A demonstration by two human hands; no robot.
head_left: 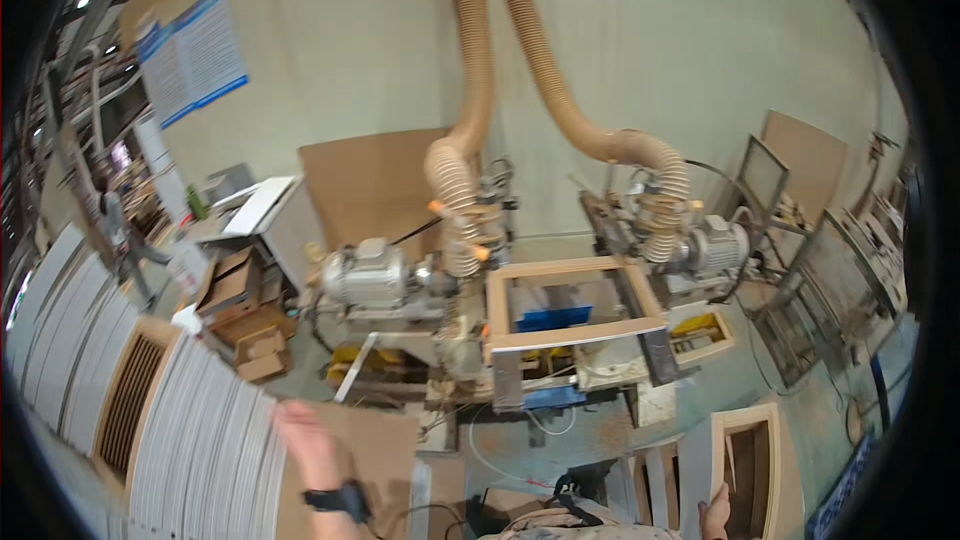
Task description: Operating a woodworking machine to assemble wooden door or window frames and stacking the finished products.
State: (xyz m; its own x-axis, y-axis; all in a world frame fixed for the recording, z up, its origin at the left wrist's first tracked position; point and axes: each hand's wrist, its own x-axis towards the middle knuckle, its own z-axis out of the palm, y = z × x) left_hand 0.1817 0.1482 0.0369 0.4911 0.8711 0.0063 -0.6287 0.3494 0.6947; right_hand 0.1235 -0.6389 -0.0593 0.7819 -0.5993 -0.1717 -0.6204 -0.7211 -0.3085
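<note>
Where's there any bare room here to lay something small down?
The brown board has a bare patch between the left hand and the pale strip. Some floor shows between the low wooden frame and the dark leaning frames. It's crowded at far left, with tightly packed panels.

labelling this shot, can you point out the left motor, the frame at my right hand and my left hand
Left motor [366,277]: head view, on its grey housing.
Frame [748,419]: head view, on its far bar.
Left hand [304,437]: head view, on its middle.
</note>
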